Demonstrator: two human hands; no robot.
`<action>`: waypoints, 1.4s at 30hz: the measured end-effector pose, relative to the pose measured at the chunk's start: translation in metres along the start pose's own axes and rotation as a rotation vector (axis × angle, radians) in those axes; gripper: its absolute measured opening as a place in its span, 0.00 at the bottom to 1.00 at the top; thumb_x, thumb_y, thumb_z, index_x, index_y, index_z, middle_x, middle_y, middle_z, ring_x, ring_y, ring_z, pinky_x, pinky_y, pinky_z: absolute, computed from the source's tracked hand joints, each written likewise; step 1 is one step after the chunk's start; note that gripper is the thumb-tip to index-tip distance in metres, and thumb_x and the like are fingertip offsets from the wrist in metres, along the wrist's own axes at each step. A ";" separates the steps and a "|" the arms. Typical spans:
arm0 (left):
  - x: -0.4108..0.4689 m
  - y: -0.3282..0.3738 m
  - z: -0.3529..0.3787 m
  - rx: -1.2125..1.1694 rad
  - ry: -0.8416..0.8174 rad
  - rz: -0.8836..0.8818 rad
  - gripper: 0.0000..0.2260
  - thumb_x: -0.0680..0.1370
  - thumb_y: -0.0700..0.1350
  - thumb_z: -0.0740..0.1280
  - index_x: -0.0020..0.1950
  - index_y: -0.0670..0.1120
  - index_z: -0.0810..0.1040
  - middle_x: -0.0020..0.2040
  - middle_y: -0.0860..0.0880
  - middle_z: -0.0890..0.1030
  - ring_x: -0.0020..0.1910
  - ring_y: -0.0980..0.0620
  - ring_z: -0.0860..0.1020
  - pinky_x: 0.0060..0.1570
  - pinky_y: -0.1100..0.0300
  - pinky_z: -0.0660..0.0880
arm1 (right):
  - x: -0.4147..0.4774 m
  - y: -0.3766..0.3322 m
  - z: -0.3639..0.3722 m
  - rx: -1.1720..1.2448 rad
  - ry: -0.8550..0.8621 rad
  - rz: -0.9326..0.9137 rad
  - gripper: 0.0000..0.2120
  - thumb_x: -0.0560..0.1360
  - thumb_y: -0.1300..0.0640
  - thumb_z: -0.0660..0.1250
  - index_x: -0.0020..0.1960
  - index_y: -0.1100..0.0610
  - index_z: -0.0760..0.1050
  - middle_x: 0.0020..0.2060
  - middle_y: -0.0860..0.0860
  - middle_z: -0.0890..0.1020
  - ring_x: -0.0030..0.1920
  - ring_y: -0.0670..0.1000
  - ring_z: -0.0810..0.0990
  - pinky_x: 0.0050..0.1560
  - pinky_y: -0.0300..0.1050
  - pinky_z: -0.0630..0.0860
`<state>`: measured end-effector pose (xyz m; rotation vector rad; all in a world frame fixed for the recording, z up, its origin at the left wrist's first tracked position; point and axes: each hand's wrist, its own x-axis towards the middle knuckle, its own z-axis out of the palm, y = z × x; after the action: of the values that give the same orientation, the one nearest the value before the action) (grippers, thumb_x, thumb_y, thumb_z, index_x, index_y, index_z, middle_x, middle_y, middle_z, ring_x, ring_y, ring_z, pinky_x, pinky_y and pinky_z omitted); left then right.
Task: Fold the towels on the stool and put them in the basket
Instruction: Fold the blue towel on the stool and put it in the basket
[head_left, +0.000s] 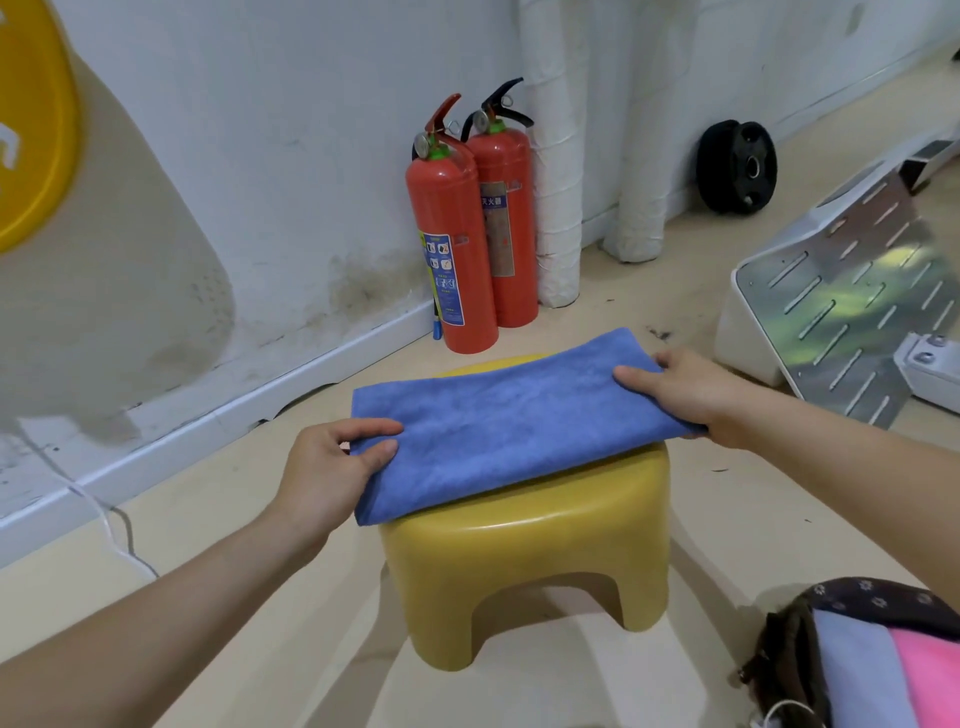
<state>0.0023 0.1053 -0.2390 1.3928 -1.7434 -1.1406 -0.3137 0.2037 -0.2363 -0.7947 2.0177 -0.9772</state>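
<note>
Inventory as I see it through the head camera, all places given from the stool.

1. Yellow plastic stool (530, 551): low, standing on the pale floor at the middle of my view.
2. Blue towel (519, 415): folded into a long band, lying flat across the stool's top, with both short ends overhanging the seat.
3. Left hand (332, 467): at the stool's left, gripping the towel's left end, thumb on top, the other fingers curled around the edge.
4. Right hand (680, 389): at the stool's far right, gripping the towel's right end, thumb pressed on top, fingers tucked beneath the cloth.
5. Basket (789, 654): dark fabric with a small flower print, on the floor to the near right of the stool, cut off by the frame. It holds a light-blue cloth (852, 670) and a pink cloth (930, 675) side by side.
6. Two red fire extinguishers (452, 244): upright against the white wall behind the stool, touching each other.
7. Wrapped white pipes (556, 156): just right of the extinguishers, behind the stool.
8. Black weight plate (737, 166): leaning on the wall, far right behind the stool.
9. Slotted metal panel (841, 312): tilted, right of the stool.
10. White cable (104, 519): on the floor, left of the stool.
</note>
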 end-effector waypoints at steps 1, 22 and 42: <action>-0.002 -0.003 0.000 0.002 0.012 -0.008 0.09 0.75 0.40 0.71 0.45 0.55 0.84 0.51 0.56 0.81 0.51 0.54 0.80 0.44 0.62 0.75 | 0.000 0.000 0.002 -0.089 0.035 -0.066 0.17 0.76 0.47 0.66 0.57 0.59 0.73 0.49 0.56 0.80 0.45 0.55 0.79 0.40 0.45 0.73; 0.011 -0.025 -0.039 0.796 -0.140 0.731 0.15 0.72 0.40 0.71 0.52 0.60 0.83 0.43 0.55 0.70 0.43 0.55 0.64 0.48 0.63 0.66 | -0.006 -0.023 -0.010 -0.402 -0.113 0.080 0.09 0.76 0.53 0.67 0.52 0.56 0.72 0.39 0.53 0.77 0.31 0.51 0.75 0.27 0.39 0.69; -0.024 0.101 -0.007 0.492 -0.008 1.018 0.09 0.77 0.53 0.61 0.54 0.51 0.76 0.42 0.63 0.75 0.40 0.65 0.72 0.43 0.77 0.65 | -0.099 -0.122 0.029 0.090 -0.306 -0.590 0.12 0.66 0.63 0.77 0.48 0.56 0.82 0.43 0.58 0.85 0.42 0.50 0.82 0.48 0.48 0.81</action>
<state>-0.0291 0.1339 -0.1440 0.5145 -2.3730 -0.1620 -0.2125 0.2062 -0.1133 -1.4385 1.4877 -1.1683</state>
